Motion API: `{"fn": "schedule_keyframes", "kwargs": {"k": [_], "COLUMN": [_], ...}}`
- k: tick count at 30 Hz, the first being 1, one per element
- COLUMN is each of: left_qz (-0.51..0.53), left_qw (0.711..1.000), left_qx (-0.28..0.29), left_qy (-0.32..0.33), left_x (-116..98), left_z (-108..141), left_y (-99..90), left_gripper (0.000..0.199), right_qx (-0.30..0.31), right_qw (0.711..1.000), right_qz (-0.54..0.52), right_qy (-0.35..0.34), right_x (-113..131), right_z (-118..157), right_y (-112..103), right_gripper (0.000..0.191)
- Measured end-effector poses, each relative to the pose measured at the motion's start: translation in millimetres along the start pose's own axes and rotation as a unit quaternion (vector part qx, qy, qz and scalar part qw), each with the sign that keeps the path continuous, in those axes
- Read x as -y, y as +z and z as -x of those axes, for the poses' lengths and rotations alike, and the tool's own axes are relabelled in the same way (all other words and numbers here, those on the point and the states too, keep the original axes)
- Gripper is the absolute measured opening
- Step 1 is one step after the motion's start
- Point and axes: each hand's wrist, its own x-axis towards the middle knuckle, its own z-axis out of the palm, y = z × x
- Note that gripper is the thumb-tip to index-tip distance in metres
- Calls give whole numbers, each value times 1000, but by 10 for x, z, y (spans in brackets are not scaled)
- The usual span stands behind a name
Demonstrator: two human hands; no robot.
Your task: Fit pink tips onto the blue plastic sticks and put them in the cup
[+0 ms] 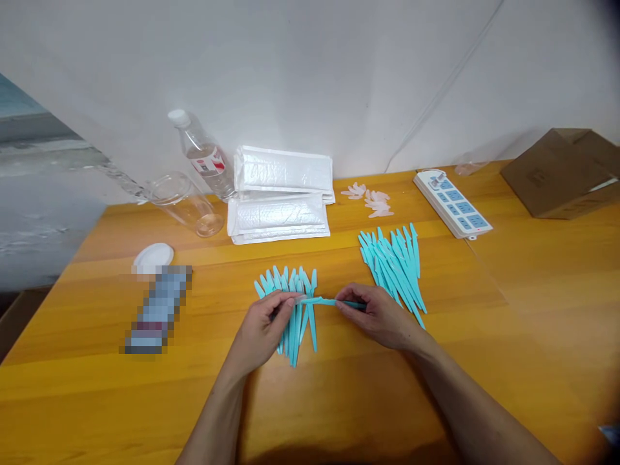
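Observation:
My right hand is closed around the handle of a teal eyebrow razor, held level and pointing left. At its other end, my left hand pinches a small clear blade cap between thumb and fingertips. How far the cap sits over the blade is too small to make out. Under and beside my left hand lies a fanned pile of teal eyebrow razors, partly hidden by it. A second pile of the razors spreads just beyond my right hand. Loose clear caps lie further back.
White padded mailers are stacked by the wall, beside a plastic bottle and a clear jar. A white lid and a blurred phone lie left. A power strip and cardboard box stand right.

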Motion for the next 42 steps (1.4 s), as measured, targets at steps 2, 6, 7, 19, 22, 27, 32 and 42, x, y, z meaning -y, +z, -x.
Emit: {"fn": "schedule_keyframes", "kwargs": {"k": [2,6,7,19,22,27,32,42], "left_qz": [8,-3,-6,116,126,77,-82,-395], "left_qw": [1000,1000,1000,978,970,983,988,909], "left_qx": [-18,5,15,-172,-203,-161,-106,-25], "left_qy": [-14,-7,-2,-39,-42,-33,72,133], "left_x": [7,-4,-13,-43,-23,-88,-382,-747], "left_z": [2,7,10,-19,-39,-42,-468,-2505], "left_y": [-46,-35,-8,39,3,29,100,681], "left_gripper": [30,29,30,49,46,36,28,29], "right_qx": [-4,6,9,-56,-77,-135,-348,-248], "right_qw": [1000,1000,1000,996,994,975,876,894], "right_qz": [-2,-8,-9,-24,33,174,326,307], "right_qy": [5,9,8,68,69,26,69,211], "right_x": [-3,4,10,167,211,146,-203,-389], "right_z": [0,-4,-2,-10,-99,-20,388,557], "right_y": [-5,-12,-10,493,603,412,-173,-404], "right_gripper": [21,21,22,31,39,37,36,31]}}
